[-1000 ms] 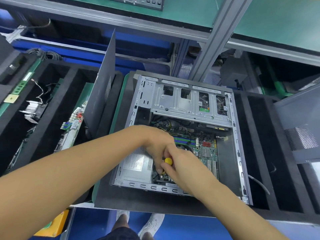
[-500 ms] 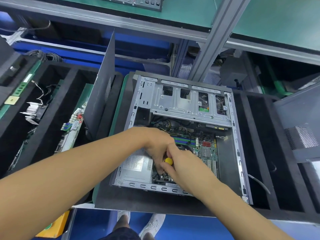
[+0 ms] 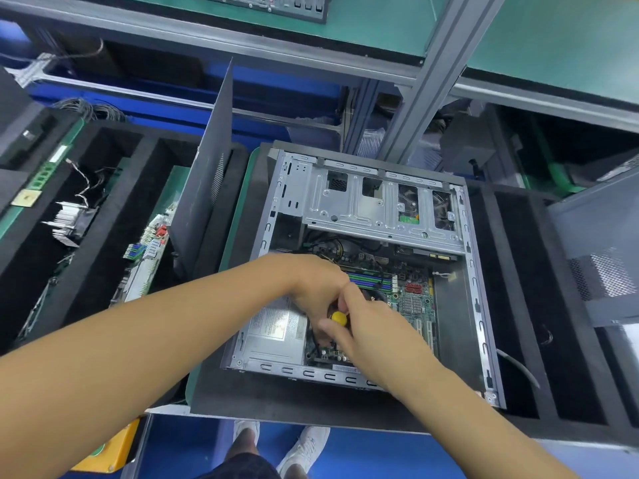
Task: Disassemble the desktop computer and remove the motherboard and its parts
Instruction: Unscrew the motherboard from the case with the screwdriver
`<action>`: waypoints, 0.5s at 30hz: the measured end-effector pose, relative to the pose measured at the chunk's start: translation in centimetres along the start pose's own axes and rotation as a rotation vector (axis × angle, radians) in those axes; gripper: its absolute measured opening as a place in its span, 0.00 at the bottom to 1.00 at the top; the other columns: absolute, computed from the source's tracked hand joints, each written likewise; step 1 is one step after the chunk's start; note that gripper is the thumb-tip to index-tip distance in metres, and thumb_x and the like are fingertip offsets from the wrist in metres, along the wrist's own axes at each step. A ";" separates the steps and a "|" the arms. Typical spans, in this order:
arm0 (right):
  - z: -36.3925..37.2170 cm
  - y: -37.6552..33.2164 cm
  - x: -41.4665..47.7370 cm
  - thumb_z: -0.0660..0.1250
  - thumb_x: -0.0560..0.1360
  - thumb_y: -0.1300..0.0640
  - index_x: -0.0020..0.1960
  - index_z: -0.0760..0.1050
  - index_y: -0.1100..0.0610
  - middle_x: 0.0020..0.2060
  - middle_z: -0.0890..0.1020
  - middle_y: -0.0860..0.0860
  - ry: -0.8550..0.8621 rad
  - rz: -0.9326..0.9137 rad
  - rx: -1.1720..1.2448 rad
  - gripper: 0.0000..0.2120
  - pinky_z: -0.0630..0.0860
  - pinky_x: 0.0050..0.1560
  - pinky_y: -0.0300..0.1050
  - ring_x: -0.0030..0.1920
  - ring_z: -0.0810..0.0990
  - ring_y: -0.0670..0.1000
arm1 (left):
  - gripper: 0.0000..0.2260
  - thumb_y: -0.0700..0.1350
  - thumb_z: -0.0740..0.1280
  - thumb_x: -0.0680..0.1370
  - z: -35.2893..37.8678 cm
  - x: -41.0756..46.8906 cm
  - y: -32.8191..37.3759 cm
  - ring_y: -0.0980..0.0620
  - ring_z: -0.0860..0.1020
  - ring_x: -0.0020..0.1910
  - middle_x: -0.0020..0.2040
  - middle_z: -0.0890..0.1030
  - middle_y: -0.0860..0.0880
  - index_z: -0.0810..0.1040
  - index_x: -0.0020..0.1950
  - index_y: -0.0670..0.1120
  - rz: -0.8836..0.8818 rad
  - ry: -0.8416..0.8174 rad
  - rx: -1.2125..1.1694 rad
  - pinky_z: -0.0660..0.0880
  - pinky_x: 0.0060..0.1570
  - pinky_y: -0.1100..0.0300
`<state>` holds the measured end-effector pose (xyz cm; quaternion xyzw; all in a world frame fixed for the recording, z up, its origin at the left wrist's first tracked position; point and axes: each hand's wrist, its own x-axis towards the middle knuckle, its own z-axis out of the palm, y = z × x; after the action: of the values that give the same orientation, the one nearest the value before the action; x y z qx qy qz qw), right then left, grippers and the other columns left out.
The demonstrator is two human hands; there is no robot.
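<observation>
An open desktop case (image 3: 477, 299) lies on its side on the bench, with a silver drive cage (image 3: 366, 205) at its far end. Inside sits the green motherboard (image 3: 411, 299) beside a silver power supply (image 3: 273, 333). My right hand (image 3: 366, 326) grips a screwdriver with a yellow-tipped handle (image 3: 339, 318), held upright over the board's near left part. My left hand (image 3: 318, 288) reaches down right beside it, fingers curled at the screwdriver's shaft; what they hold is hidden by the right hand.
A grey side panel (image 3: 207, 181) stands upright left of the case. Black foam trays on the left hold a heatsink (image 3: 69, 219) and another board (image 3: 148, 254). More black foam slots (image 3: 518, 305) lie on the right, with a mesh panel (image 3: 601, 257) beyond.
Both hands stay at the same spot over the board. The yellow screwdriver handle has barely shifted.
</observation>
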<state>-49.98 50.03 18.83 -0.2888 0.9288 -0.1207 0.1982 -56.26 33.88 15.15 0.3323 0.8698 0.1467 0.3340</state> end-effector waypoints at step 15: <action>0.1 0.2 0.0 0.64 0.77 0.49 0.50 0.66 0.45 0.50 0.68 0.43 0.006 -0.147 0.217 0.06 0.70 0.46 0.45 0.47 0.70 0.49 | 0.16 0.53 0.78 0.68 -0.4 0.0 0.1 0.65 0.72 0.28 0.25 0.74 0.63 0.70 0.32 0.57 0.036 -0.050 0.021 0.61 0.26 0.68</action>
<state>-50.03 50.24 18.71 -0.3325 0.8872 -0.2356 0.2163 -56.52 33.91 15.50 0.3549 0.8565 0.1353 0.3494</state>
